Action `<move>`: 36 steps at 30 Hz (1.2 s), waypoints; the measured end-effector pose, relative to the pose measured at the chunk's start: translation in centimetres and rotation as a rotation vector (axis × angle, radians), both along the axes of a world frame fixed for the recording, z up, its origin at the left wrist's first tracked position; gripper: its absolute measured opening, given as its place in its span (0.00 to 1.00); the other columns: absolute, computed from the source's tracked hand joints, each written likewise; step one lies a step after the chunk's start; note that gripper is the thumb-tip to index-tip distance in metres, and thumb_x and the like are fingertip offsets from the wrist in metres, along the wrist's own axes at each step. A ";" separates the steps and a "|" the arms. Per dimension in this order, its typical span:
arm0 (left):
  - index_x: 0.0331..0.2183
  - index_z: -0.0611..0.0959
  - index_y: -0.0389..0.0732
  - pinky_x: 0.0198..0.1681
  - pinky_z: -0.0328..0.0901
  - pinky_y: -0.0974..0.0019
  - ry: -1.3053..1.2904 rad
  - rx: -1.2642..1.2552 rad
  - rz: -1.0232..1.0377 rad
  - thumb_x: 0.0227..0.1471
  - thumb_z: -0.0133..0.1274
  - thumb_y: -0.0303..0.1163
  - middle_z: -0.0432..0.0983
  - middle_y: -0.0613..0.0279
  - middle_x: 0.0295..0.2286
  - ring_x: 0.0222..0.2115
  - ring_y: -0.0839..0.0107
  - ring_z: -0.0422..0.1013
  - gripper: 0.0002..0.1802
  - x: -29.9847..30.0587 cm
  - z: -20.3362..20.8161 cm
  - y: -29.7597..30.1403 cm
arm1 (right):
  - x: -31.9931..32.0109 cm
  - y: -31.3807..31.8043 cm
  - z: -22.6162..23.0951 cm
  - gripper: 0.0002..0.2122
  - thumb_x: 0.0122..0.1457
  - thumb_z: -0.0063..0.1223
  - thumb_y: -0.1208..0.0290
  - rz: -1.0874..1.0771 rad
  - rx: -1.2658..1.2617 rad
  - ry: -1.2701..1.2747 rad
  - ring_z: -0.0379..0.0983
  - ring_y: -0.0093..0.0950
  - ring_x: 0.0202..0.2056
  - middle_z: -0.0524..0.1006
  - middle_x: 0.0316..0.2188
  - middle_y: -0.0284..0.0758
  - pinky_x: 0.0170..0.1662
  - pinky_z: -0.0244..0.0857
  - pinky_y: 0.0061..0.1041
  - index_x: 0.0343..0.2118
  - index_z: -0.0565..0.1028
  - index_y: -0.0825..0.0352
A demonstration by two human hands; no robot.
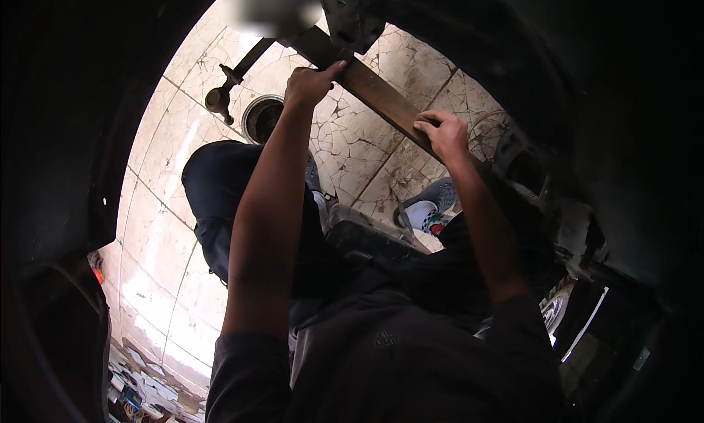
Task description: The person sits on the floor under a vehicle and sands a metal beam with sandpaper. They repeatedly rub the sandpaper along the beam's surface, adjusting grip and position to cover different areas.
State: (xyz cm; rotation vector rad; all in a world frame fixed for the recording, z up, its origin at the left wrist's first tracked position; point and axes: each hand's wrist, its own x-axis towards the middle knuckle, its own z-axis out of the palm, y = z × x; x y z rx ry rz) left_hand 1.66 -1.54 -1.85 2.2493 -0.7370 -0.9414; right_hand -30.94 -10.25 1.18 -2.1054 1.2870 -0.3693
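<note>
Above open floor [350, 141] | left hand [309, 87] curled at edge of bar [375, 90], hold unclear | right hand [448, 135] narrowed, touching

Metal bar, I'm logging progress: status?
Left hand: thumb on metal bar, grip unclear. Right hand: fingertips on bar, lower in view. Round-rimmed object left of bar, apart from it.

Between our left hand [309, 84] and right hand [446, 135] runs the long flat brown metal bar [378, 89]; the round dark metal-rimmed container [247, 121] sits left of our left hand, on the cracked cream tile floor [352, 144].
</note>
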 end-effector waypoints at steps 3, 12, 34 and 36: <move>0.26 0.92 0.36 0.56 0.71 0.52 0.052 0.068 -0.055 0.49 0.57 0.78 0.87 0.49 0.37 0.46 0.52 0.82 0.46 -1.0 2.1 -0.9 | 1.5 -0.4 -0.5 0.12 0.53 0.75 0.64 -0.003 -0.046 -0.040 0.86 0.31 0.38 0.88 0.36 0.37 0.46 0.76 0.28 0.39 0.89 0.61; 0.29 0.92 0.36 0.56 0.71 0.51 0.012 0.118 0.052 0.48 0.58 0.77 0.86 0.47 0.44 0.50 0.49 0.80 0.46 -0.1 0.4 -0.6 | 9.5 -0.3 0.9 0.11 0.52 0.75 0.64 0.067 -0.037 -0.170 0.86 0.33 0.37 0.88 0.35 0.38 0.44 0.76 0.31 0.37 0.89 0.62; 0.37 0.90 0.31 0.56 0.71 0.50 0.006 0.090 -0.079 0.49 0.58 0.76 0.83 0.36 0.46 0.53 0.46 0.78 0.49 -0.9 2.9 -0.1 | 6.1 -0.1 0.0 0.10 0.54 0.74 0.66 0.058 -0.088 -0.088 0.86 0.32 0.36 0.87 0.33 0.38 0.43 0.76 0.31 0.37 0.88 0.63; 0.33 0.91 0.31 0.55 0.71 0.49 -0.043 0.062 -0.095 0.49 0.58 0.76 0.84 0.37 0.44 0.51 0.45 0.79 0.48 -0.9 3.5 0.0 | 3.7 0.3 0.0 0.10 0.54 0.74 0.66 0.021 -0.084 -0.071 0.85 0.32 0.36 0.87 0.34 0.38 0.44 0.76 0.31 0.37 0.88 0.63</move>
